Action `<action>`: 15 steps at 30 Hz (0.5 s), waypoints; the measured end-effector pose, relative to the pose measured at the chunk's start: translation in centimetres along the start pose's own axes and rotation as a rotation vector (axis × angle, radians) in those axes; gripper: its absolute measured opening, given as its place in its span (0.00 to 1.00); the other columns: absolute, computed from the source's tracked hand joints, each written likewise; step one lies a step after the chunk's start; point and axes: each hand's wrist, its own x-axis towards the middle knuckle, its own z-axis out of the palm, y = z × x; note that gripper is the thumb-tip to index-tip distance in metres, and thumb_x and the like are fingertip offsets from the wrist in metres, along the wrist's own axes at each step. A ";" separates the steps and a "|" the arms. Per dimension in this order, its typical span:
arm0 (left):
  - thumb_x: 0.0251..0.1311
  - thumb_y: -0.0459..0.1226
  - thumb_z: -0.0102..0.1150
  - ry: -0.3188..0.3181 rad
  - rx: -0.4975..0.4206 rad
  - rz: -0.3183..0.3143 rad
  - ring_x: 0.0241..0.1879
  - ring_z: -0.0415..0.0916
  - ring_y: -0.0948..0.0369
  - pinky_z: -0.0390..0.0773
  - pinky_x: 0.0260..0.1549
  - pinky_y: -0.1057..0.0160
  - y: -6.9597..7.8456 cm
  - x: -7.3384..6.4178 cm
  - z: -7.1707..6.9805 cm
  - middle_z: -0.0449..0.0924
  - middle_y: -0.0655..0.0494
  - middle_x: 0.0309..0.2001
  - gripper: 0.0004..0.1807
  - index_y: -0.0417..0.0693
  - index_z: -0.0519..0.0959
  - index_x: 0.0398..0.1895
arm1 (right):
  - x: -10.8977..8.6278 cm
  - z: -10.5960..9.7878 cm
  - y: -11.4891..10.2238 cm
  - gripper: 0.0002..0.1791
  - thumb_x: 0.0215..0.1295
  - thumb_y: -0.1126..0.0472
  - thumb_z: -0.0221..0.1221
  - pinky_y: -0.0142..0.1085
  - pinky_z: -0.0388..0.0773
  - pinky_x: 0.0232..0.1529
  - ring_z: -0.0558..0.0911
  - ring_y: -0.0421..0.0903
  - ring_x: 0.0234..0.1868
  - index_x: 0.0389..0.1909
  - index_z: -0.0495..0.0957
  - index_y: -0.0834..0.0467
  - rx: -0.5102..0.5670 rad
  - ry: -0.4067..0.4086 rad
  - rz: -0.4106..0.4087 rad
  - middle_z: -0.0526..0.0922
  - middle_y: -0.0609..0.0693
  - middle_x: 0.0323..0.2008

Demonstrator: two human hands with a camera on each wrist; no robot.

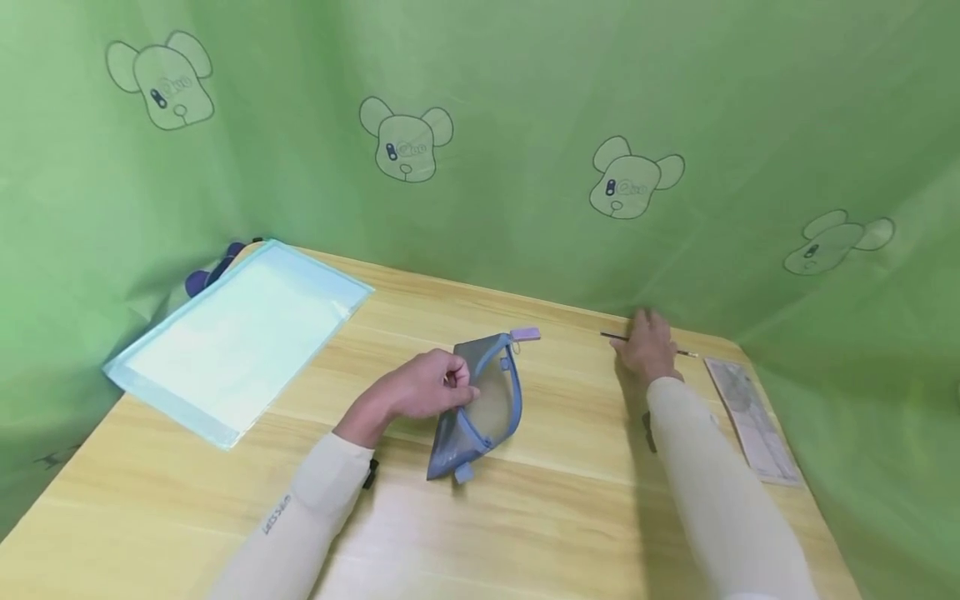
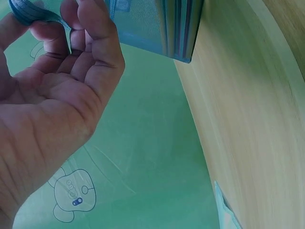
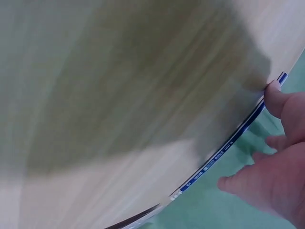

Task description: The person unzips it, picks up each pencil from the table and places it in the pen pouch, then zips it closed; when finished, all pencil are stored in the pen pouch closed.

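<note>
My left hand (image 1: 431, 385) pinches the near side of a blue-grey mesh zipper pouch (image 1: 455, 446) between thumb and fingers. The pouch stands tilted on the table, its zipped mouth gaping to the right, with a lilac tag (image 1: 525, 333) at its top. In the left wrist view, curled fingers (image 2: 102, 47) hold the pouch's blue edge, and coloured stripes line its end (image 2: 183, 28). Near the table's back edge, my right hand (image 1: 647, 343) reaches over a thin dark-blue pencil (image 3: 224, 150) with white lettering. Its thumb touches the pencil near one end; the other fingers extend beyond.
A light-blue clear document folder (image 1: 247, 342) with white contents lies at the table's left. On the right edge is a flat, clear-fronted packet (image 1: 753, 421). Green curtain (image 1: 517, 225) with mouse-like drawings hangs behind the wooden table (image 1: 555, 517). Purple round objects (image 1: 197, 283) show behind the folder.
</note>
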 end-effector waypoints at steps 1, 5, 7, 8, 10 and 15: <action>0.73 0.36 0.64 0.000 0.002 -0.001 0.28 0.68 0.63 0.72 0.31 0.67 0.0 0.0 0.1 0.72 0.60 0.27 0.14 0.48 0.74 0.27 | 0.0 -0.1 0.0 0.37 0.83 0.52 0.56 0.77 0.44 0.79 0.48 0.76 0.83 0.78 0.55 0.70 -0.016 -0.017 -0.014 0.48 0.76 0.82; 0.73 0.36 0.65 0.006 0.003 -0.002 0.28 0.68 0.63 0.71 0.30 0.67 0.2 -0.2 0.1 0.72 0.59 0.27 0.14 0.48 0.74 0.27 | -0.3 -0.2 0.0 0.28 0.86 0.52 0.48 0.79 0.43 0.77 0.56 0.78 0.78 0.72 0.62 0.70 -0.060 -0.079 -0.056 0.59 0.77 0.76; 0.73 0.36 0.65 0.008 0.003 -0.002 0.28 0.68 0.63 0.71 0.30 0.67 0.3 -0.2 0.1 0.73 0.59 0.28 0.14 0.48 0.75 0.28 | -0.5 -0.2 -0.1 0.29 0.87 0.52 0.46 0.79 0.43 0.77 0.57 0.78 0.78 0.74 0.62 0.70 -0.070 -0.089 -0.055 0.58 0.77 0.77; 0.73 0.36 0.65 0.008 0.002 -0.004 0.28 0.68 0.63 0.71 0.30 0.67 0.3 -0.3 0.1 0.73 0.59 0.28 0.14 0.48 0.74 0.28 | -0.6 -0.2 -0.2 0.29 0.87 0.52 0.46 0.79 0.44 0.77 0.58 0.79 0.78 0.75 0.62 0.69 -0.079 -0.085 -0.053 0.57 0.77 0.78; 0.73 0.37 0.65 0.009 -0.001 -0.009 0.28 0.68 0.63 0.72 0.30 0.67 0.2 -0.2 0.1 0.73 0.59 0.28 0.14 0.48 0.74 0.28 | -0.9 0.0 -0.3 0.29 0.87 0.52 0.46 0.79 0.48 0.76 0.60 0.80 0.76 0.75 0.63 0.69 -0.090 -0.074 -0.049 0.57 0.78 0.77; 0.73 0.36 0.65 0.006 -0.008 -0.012 0.29 0.68 0.63 0.72 0.30 0.67 0.2 -0.2 0.0 0.72 0.59 0.28 0.14 0.48 0.74 0.27 | -1.9 0.2 -0.6 0.24 0.84 0.58 0.49 0.75 0.63 0.73 0.66 0.79 0.71 0.70 0.68 0.69 -0.077 -0.061 -0.046 0.63 0.76 0.72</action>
